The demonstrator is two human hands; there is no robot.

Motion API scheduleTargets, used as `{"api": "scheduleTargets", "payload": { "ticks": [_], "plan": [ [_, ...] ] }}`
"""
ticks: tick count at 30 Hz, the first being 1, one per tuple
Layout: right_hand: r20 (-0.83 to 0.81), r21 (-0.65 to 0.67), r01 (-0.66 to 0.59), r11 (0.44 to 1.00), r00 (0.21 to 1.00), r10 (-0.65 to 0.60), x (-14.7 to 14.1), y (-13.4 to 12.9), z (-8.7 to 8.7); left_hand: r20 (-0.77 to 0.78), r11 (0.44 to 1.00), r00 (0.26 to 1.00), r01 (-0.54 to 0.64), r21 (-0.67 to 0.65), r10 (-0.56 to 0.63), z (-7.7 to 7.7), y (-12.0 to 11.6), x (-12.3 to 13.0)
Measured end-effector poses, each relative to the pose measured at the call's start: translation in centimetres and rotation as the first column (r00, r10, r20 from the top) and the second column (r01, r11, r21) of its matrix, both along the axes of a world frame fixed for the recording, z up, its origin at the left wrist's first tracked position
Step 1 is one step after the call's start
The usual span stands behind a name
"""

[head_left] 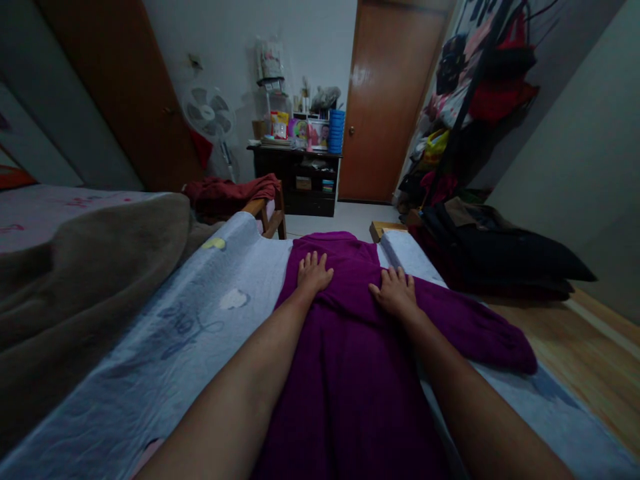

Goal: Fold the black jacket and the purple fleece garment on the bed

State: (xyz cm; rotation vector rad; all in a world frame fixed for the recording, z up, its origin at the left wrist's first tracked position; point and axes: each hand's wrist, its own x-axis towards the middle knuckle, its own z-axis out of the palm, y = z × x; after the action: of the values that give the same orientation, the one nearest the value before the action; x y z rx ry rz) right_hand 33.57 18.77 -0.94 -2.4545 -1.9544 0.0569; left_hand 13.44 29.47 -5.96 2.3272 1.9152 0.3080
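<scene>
A purple garment [350, 360] lies spread over the light blue patterned bedding [200, 320], with one sleeve stretched out to the right. My left hand [315, 273] rests flat on its upper left part, fingers apart. On the upper right part, near where the sleeve starts, my right hand [395, 291] lies palm down with its fingers spread. Neither hand grips the cloth. The near end of the garment runs out of view between my forearms.
A brown blanket [100, 267] is heaped on the left, near a red cloth [230, 190] on a wooden frame. Dark folded clothes [500, 247] are stacked at the right. A black cabinet [300, 180], a fan [209, 113] and a door [385, 100] stand beyond.
</scene>
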Motion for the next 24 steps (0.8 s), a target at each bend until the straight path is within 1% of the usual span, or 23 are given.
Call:
{"api": "scheduleTargets", "payload": {
  "ticks": [3,5,8,11,13,15,19,21,24],
  "plan": [
    [0.128,0.041,0.073,0.996,0.989,-0.078,3.9,-0.3,1.1,0.006,1.0,1.0,0.024,0.008,-0.024,-0.2,0.2,-0.1],
    [0.155,0.0,0.117,0.993,0.981,-0.116,6.2,-0.6,2.0,0.003,0.999,0.999,0.046,0.018,-0.046,-0.3,0.4,-0.1],
    [0.17,-0.071,0.106,0.992,0.981,-0.093,8.6,-1.0,3.4,-0.009,0.996,0.996,0.084,0.02,-0.084,-0.3,0.8,-0.3],
    [0.112,-0.164,0.081,0.983,0.992,-0.063,9.8,-1.2,4.8,-0.023,0.994,0.994,0.11,-0.002,-0.11,0.1,1.1,-0.4],
    [0.051,-0.234,0.051,0.971,0.998,-0.04,10.5,-1.3,5.7,-0.034,0.993,0.993,0.117,-0.012,-0.117,0.4,1.2,-0.5],
    [0.001,-0.277,0.003,0.961,1.0,-0.003,11.1,-1.4,6.6,-0.049,0.992,0.991,0.122,-0.024,-0.123,0.8,1.3,-0.5],
    [-0.138,-0.264,-0.1,0.959,0.988,0.065,11.4,-2.6,9.0,-0.071,0.989,0.989,0.128,-0.069,-0.132,1.5,1.7,-0.6],
    [-0.207,-0.252,-0.186,0.95,0.969,0.135,10.7,-3.5,10.3,-0.057,0.984,0.988,0.133,-0.118,-0.14,1.8,2.2,-0.8],
    [-0.306,-0.256,-0.315,0.914,0.923,0.233,8.4,-5.1,12.6,-0.01,0.973,0.988,0.149,-0.174,-0.153,1.8,2.7,-1.1]
  ]
}}
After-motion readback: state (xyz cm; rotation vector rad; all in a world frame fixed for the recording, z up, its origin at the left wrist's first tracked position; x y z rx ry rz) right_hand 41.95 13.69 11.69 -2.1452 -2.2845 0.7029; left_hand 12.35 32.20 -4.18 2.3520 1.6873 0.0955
